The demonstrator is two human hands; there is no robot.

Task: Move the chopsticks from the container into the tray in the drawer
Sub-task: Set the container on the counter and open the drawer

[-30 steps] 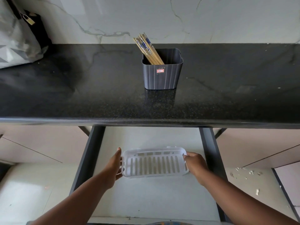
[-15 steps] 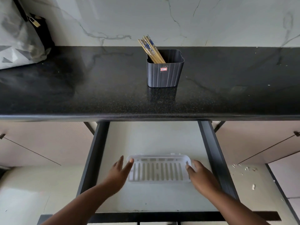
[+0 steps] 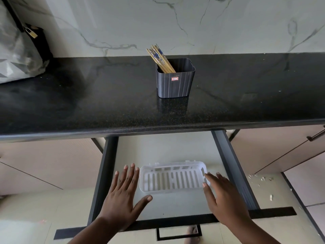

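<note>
Two flat, empty hands, left (image 3: 123,194) and right (image 3: 223,194), flank the tray (image 3: 173,178); chopsticks (image 3: 161,59) lean left in the container (image 3: 175,81), far across the table (image 3: 88,103), roughly equidistant.

A dark ribbed container (image 3: 175,80) stands on the black countertop (image 3: 88,106), with a bundle of wooden chopsticks (image 3: 160,59) leaning toward its left rear corner. Below the container, past the countertop's front edge, a drawer (image 3: 233,166) is pulled open. A white slotted tray (image 3: 173,176) lies on the drawer floor. The left hand (image 3: 121,196) is flat with fingers spread just left of the tray; the right hand (image 3: 223,196), fingers straight, is at its right end. Far left of the container sits a grey bag (image 3: 15,55).
</note>
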